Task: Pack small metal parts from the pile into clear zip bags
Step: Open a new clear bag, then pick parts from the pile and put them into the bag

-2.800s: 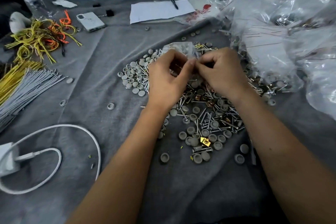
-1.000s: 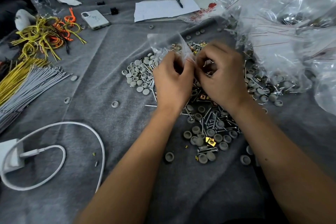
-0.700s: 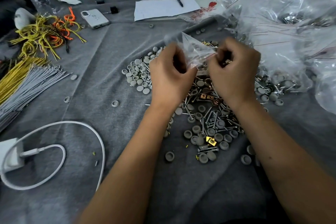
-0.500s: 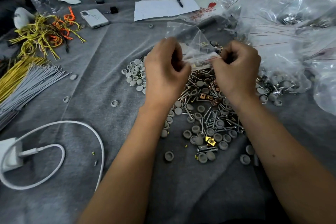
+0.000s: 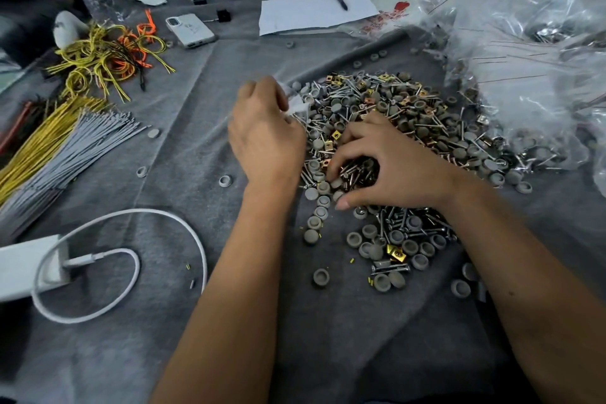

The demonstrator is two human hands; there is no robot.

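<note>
Two bare hands work over a grey cloth (image 5: pixel 196 82) spread on the counter, seen from the head camera. The left hand (image 5: pixel 265 138) sits at the left edge of the pile of small metal parts (image 5: pixel 410 128), its fingers curled and pinching a clear zip bag (image 5: pixel 296 105) that shows only as a blurred, crumpled bit of plastic at the fingertips. The right hand (image 5: pixel 390 170) rests down on the middle of the pile, its fingers bent and cupped around a clump of screws (image 5: pixel 357 170), thumb low against the cloth. The pile mixes screws, grey round caps and a few brass-coloured clips, and stray caps lie scattered on the cloth nearer the person.

Heaped clear bags (image 5: pixel 524 52) with red strips fill the far right, touching the pile's edge. On the left lie grey ties (image 5: pixel 65 154), yellow and orange wires (image 5: pixel 105 59), a white phone (image 5: pixel 190 30) and a white charger cable (image 5: pixel 131 259). A paper sheet (image 5: pixel 311 11) with a pen (image 5: pixel 341 0) lies at the back.
</note>
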